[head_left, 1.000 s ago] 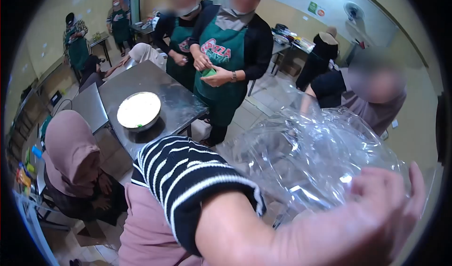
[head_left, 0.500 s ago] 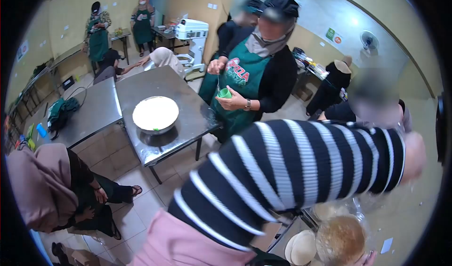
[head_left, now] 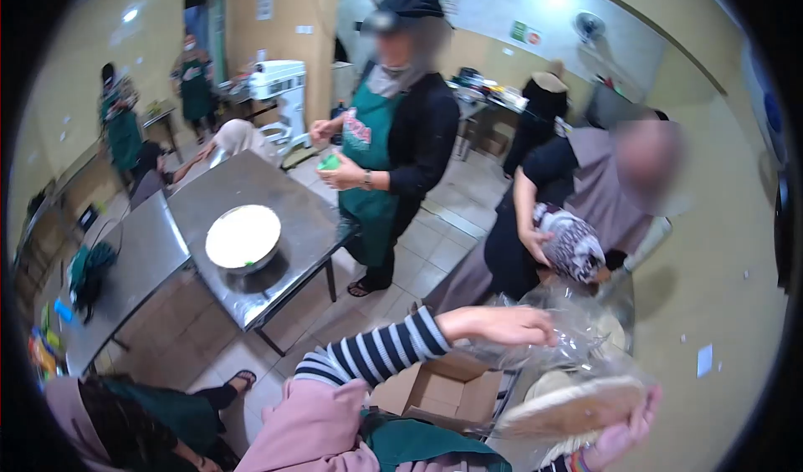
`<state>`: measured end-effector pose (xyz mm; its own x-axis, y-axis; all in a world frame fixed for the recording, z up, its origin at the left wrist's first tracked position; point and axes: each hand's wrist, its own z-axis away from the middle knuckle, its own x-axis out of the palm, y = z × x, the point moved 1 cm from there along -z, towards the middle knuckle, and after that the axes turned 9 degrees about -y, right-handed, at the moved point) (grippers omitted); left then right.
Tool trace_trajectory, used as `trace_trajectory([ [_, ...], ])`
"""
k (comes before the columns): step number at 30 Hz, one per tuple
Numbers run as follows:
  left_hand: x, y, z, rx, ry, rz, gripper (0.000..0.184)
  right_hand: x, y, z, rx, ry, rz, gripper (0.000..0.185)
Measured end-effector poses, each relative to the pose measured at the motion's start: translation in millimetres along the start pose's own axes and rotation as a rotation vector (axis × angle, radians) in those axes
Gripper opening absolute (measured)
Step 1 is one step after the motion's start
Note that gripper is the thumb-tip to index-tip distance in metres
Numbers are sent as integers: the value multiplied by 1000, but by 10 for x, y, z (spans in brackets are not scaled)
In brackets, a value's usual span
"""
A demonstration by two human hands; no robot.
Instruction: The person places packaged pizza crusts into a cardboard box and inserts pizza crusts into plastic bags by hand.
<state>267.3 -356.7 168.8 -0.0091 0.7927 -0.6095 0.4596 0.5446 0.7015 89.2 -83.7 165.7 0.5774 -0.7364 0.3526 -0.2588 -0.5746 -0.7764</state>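
Observation:
My right hand grips the edge of a round pizza crust at the lower right. The crust is tilted, with its browned face showing. Reaching across from the left, in a black-and-white striped sleeve, my left hand hovers just above a clear plastic bag. Its fingers are blurred, and whether they pinch the plastic cannot be made out. Paler round crusts lie beneath and behind the held one, partly covered by it and by the plastic.
An open cardboard box is left of the crusts. A person in a green apron holds a green cup. Another person holds a patterned cloth bundle. A bowl of white stuff stands on a steel table.
My left arm has come down from across the view, and its hand now shows over the plastic. The crust has tilted in my right hand. The view has swung right.

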Motion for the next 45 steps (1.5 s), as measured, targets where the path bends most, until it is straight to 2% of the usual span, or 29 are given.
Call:
trace_trajectory([
  [1, 87, 44, 91, 11, 5, 253, 38, 192, 70, 62, 99, -102, -22, 39],
  [3, 360, 92, 261, -24, 122, 706, 44, 593, 137, 174, 120, -24, -62, 39],
  [4, 686, -429, 375, -68, 178, 815, 53, 662, 218, 191, 144, -40, -99, 39],
  [5, 701, -114, 522, -170, 169, 1155, 67, 661, 308, 204, 171, -56, -135, 39],
  [6, 809, -311, 652, -239, 163, 1077, 79, 626, 429, 229, 217, -34, -173, 38],
  [7, 787, -281, 717, -172, 129, 1041, 81, 598, 503, 249, 259, -21, -220, 37],
  [8, 923, -436, 812, -237, 298, 1024, 76, 638, 501, 284, 252, 17, -199, 37],
  [11, 763, -77, 706, -303, 273, 948, 65, 688, 545, 382, 320, 95, -216, 37],
  [13, 772, -101, 725, -394, 407, 1007, 58, 650, 581, 422, 337, -12, -229, 39],
  [14, 792, -106, 756, -399, 396, 1013, 58, 633, 570, 440, 338, 0, -225, 39],
  [16, 794, -124, 784, -394, 412, 1048, 56, 649, 521, 388, 160, -164, 274, 41],
  [17, 771, -70, 757, -384, 418, 1016, 54, 681, 464, 336, -15, -195, 722, 38],
  [18, 750, -90, 742, -385, 415, 1017, 54, 740, 409, 273, -14, -192, 723, 38],
  [20, 726, -142, 698, -428, 229, 842, 51, 944, 289, 150, -195, -490, 882, 36],
  [21, 728, -154, 672, -431, 223, 844, 51, 1024, 251, 96, -191, -484, 884, 36],
  [23, 747, -161, 587, -413, 79, 624, 50, 1225, 224, 17, -276, -972, 904, 31],
  [24, 754, -162, 559, -410, 71, 621, 50, 1301, 271, -15, -355, -1045, 908, 28],
  [26, 754, -149, 505, -271, -46, 363, 51, 1312, 369, -31, -205, -1117, 834, 20],
  [27, 786, -193, 504, -304, -69, 344, 52, 1280, 405, -75, -218, -1113, 837, 20],
  [29, 822, -228, 507, -284, -48, 358, 53, 1200, 474, -155, -53, -1319, 719, 13],
  [32, 774, -199, 504, -314, -33, 474, 57, 1165, 539, -119, -123, -1165, 602, 6],
  [34, 756, -164, 531, -454, -106, 712, 61, 1187, 538, -57, -95, -1090, 566, 5],
  [37, 765, -258, 630, -490, -118, 876, 64, 1170, 569, -40, 0, -887, 632, 5],
  [38, 801, -322, 700, -485, -99, 964, 67, 1152, 587, -42, 0, -883, 634, 5],
  [39, 836, -394, 771, -483, -105, 965, 67, 1097, 637, -69, 147, -698, 491, 6],
  [40, 883, -466, 829, -331, -64, 1128, 70, 1012, 689, -93, 287, -507, 344, 7],
  [41, 913, -473, 850, -174, -24, 1287, 74, 957, 701, -130, 266, -443, 342, 9],
  [44, 1044, -487, 868, -132, 74, 1208, 81, 840, 720, -155, 229, -287, 324, 10],
  [45, 1174, -536, 857, -248, 268, 1073, 77, 820, 712, -143, 228, -265, 316, 11],
])
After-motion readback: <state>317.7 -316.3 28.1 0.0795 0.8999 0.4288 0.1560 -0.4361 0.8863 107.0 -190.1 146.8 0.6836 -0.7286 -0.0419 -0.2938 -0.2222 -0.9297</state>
